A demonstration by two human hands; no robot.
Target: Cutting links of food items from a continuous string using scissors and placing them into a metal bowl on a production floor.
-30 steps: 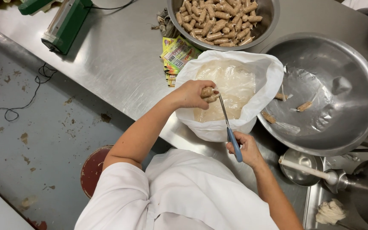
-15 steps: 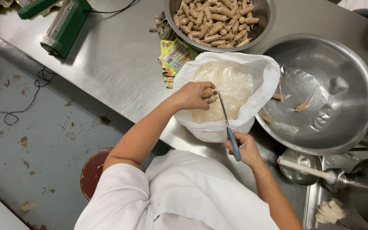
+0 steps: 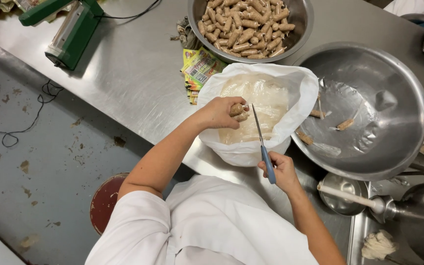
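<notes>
My left hand (image 3: 219, 112) grips a small tan sausage-shaped roll (image 3: 238, 110) over a white plastic bag (image 3: 251, 147) lined with clear wrappers. My right hand (image 3: 281, 171) holds a blue-handled knife (image 3: 262, 144), its blade pointing up toward the roll and its tip close beside it. The bag sits on the steel table (image 3: 138, 73) just in front of me.
A steel bowl (image 3: 300, 24) full of the same rolls stands behind the bag. A large steel bowl (image 3: 393, 152) on the right holds a few rolls and wrappers. Colourful packets (image 3: 199, 68) lie by the bag, a green machine (image 3: 72, 27) at far left, a ladle (image 3: 349, 196) at right.
The knife blade has shifted slightly right, away from the roll in my left hand. Both hands stay over the bag.
</notes>
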